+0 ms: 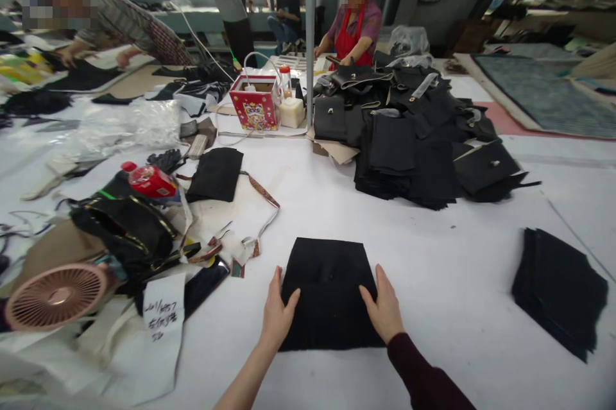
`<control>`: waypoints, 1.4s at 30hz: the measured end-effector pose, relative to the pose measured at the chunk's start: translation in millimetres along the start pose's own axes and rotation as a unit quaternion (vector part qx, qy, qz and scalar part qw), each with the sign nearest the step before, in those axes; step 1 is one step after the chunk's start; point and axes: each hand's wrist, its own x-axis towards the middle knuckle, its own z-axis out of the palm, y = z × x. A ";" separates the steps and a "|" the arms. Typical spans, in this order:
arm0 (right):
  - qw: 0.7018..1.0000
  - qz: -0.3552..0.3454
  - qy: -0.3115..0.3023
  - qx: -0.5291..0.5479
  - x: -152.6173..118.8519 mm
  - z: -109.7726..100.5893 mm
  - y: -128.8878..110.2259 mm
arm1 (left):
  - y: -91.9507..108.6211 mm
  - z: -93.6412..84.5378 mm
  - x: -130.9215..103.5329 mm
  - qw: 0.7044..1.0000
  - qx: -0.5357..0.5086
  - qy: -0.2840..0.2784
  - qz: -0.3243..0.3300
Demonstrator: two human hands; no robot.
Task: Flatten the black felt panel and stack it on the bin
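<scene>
Hands flat, apart: left hand (pixel 278 314) on left edge of black cloth (pixel 330 291), right hand (pixel 385 310) on right edge; cloth between them on table (pixel 433 256).

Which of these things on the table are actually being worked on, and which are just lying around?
In hand:
black fabric piece, under the left hand and right hand

Lying about:
stack of black pieces
pile of black bags
pink fan
red bottle
red box

Head camera looks forward and down, close over the white table (pixel 433 256).
</scene>
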 end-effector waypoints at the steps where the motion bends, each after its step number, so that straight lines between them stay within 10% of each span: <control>1: 0.999 -0.011 -0.001 -0.037 -7.6 4.0 1.3 | -3.4 2.7 -5.7 1.000 0.021 -0.005 0.014; 11: 0.985 -0.034 -0.003 -0.168 -35.4 20.5 1.1 | -13.9 14.5 -15.1 0.984 0.152 -0.048 0.083; 21: 0.986 -0.113 0.032 -0.120 68.4 10.7 -91.9 | -17.6 14.4 -16.6 0.974 0.193 -0.035 0.113; 28: 0.939 -0.174 0.006 -0.296 46.8 47.6 -56.3 | -21.4 10.9 -14.8 0.970 0.203 -0.050 0.125; 42: 0.931 -0.167 -0.021 -0.323 5.6 44.8 -52.0 | -19.9 3.9 -10.5 0.969 0.201 -0.084 0.115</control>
